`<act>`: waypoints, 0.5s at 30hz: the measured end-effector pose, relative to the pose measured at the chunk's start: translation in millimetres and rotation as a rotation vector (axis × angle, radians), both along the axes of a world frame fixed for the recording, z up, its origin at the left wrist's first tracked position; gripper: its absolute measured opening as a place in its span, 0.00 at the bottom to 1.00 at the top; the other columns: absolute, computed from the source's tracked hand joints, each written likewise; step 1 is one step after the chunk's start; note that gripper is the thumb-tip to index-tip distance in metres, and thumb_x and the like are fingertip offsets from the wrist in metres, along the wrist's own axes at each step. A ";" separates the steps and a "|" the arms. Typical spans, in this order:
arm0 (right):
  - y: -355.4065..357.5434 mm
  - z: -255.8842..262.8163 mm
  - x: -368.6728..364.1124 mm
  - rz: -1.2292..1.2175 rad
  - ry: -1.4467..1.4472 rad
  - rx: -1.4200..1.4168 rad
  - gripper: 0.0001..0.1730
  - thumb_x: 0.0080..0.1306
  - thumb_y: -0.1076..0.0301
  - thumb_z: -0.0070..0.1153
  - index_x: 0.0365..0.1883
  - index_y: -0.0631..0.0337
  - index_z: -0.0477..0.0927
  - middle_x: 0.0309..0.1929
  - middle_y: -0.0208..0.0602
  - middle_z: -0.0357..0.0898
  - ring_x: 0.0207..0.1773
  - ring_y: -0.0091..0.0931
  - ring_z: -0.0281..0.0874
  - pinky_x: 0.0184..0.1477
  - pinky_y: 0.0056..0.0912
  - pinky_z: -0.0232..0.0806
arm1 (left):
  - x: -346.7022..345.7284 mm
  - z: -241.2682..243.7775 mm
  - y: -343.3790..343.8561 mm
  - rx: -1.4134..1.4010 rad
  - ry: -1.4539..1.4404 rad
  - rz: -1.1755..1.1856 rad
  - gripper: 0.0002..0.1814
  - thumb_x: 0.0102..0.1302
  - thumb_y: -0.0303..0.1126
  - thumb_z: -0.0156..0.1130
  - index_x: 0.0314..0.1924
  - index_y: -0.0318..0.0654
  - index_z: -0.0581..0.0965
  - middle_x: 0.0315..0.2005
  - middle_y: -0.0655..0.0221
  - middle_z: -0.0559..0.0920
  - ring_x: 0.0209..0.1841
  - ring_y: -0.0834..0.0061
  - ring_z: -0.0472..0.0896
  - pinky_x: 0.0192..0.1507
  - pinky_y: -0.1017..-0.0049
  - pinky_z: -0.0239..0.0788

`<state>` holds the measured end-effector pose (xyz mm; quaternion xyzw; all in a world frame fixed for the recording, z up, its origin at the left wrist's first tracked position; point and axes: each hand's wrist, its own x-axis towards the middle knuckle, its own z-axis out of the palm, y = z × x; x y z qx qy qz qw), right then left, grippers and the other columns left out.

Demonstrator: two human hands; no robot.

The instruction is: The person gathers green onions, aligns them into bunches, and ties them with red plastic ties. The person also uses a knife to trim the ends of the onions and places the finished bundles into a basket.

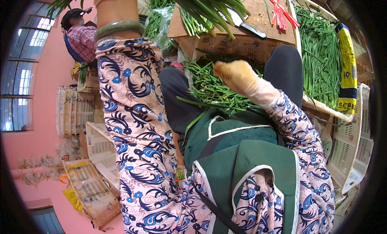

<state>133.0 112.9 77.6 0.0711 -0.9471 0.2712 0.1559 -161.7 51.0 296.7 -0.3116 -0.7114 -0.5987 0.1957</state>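
My left hand is out of view past the top edge; only its forearm with a dark green bangle shows. Long green leaves (208, 7), probably garlic chives, spread to both sides of that wrist. My right hand (237, 75), in a stained pale glove, hovers with curled fingers over loose green trimmings (211, 86) between my knees. Whether it grips anything is hidden. Ahead, a knife (249, 28) with a black handle lies on a brown board (257, 4). Left of it are cut pale-green stalks (195, 22), and to the right, red ties (279, 15).
A white crate (328, 110) full of green leaves (317, 55) stands at my right, a yellow-and-navy sack (347, 68) over its edge. Empty plastic crates (346, 143) stand below it, others (87, 182) at left. A person (80, 40) in a plaid shirt is at upper left.
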 end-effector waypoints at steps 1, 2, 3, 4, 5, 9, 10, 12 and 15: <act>1.3 -10.0 7.4 0.053 -0.115 0.017 0.07 0.61 0.65 0.49 0.34 0.57 0.74 0.21 0.45 0.78 0.28 0.44 0.78 0.30 0.47 0.70 | 19.6 -0.6 -9.7 -0.324 0.333 0.235 0.10 0.63 0.27 0.50 0.35 0.29 0.77 0.27 0.68 0.78 0.27 0.74 0.75 0.33 0.77 0.69; 0.1 -15.1 13.5 0.095 -0.236 0.048 0.07 0.62 0.65 0.49 0.35 0.57 0.75 0.23 0.45 0.78 0.31 0.44 0.79 0.33 0.47 0.70 | 24.9 4.2 -18.4 -0.322 0.278 0.265 0.09 0.62 0.23 0.51 0.39 0.28 0.77 0.28 0.67 0.79 0.30 0.77 0.76 0.36 0.77 0.69; 2.3 -21.0 18.2 0.131 -0.356 0.083 0.08 0.62 0.66 0.49 0.36 0.57 0.76 0.26 0.46 0.79 0.33 0.44 0.79 0.36 0.47 0.70 | 29.4 9.7 -24.1 -0.316 0.224 0.290 0.12 0.61 0.18 0.51 0.43 0.27 0.78 0.30 0.67 0.80 0.32 0.79 0.76 0.38 0.78 0.70; 9.0 -28.9 19.3 0.138 -0.442 0.019 0.13 0.59 0.66 0.54 0.42 0.58 0.76 0.35 0.47 0.80 0.42 0.43 0.79 0.43 0.44 0.71 | 40.6 13.1 -28.6 -0.299 0.190 0.239 0.11 0.60 0.18 0.51 0.42 0.27 0.78 0.30 0.67 0.80 0.32 0.79 0.76 0.38 0.78 0.70; 14.1 -30.4 19.4 0.122 -0.340 -0.135 0.16 0.58 0.66 0.56 0.44 0.59 0.76 0.39 0.47 0.79 0.44 0.41 0.78 0.45 0.42 0.70 | 47.9 15.1 -30.4 -0.282 0.156 0.186 0.11 0.60 0.17 0.51 0.42 0.26 0.78 0.29 0.67 0.80 0.31 0.79 0.76 0.37 0.78 0.70; 19.4 -6.9 5.1 0.097 -0.193 -0.964 0.31 0.56 0.61 0.63 0.57 0.63 0.71 0.52 0.42 0.76 0.51 0.28 0.74 0.54 0.31 0.66 | -11.9 52.0 -99.3 -0.745 0.307 0.459 0.20 0.63 0.21 0.51 0.56 0.31 0.71 0.47 0.64 0.81 0.46 0.77 0.80 0.50 0.79 0.72; 17.9 4.8 -4.6 0.120 -0.170 -1.143 0.29 0.58 0.63 0.63 0.57 0.62 0.71 0.51 0.37 0.75 0.51 0.25 0.72 0.54 0.29 0.65 | -8.5 42.4 -95.1 -0.400 0.125 0.298 0.20 0.62 0.20 0.51 0.56 0.31 0.71 0.46 0.63 0.81 0.46 0.76 0.80 0.50 0.79 0.73; 9.4 33.2 -18.6 0.126 -0.082 -1.358 0.26 0.60 0.67 0.61 0.57 0.62 0.71 0.50 0.32 0.75 0.51 0.21 0.70 0.55 0.25 0.64 | -6.6 32.2 -89.4 0.054 -0.101 0.066 0.20 0.62 0.18 0.50 0.55 0.30 0.70 0.45 0.60 0.81 0.45 0.74 0.80 0.50 0.77 0.74; -3.6 40.9 -40.4 0.091 0.162 -1.531 0.19 0.61 0.71 0.60 0.51 0.62 0.75 0.44 0.31 0.78 0.45 0.20 0.74 0.46 0.22 0.69 | -3.4 30.9 -78.7 0.187 -0.180 -0.036 0.20 0.61 0.16 0.50 0.55 0.29 0.70 0.44 0.57 0.81 0.43 0.70 0.81 0.49 0.74 0.75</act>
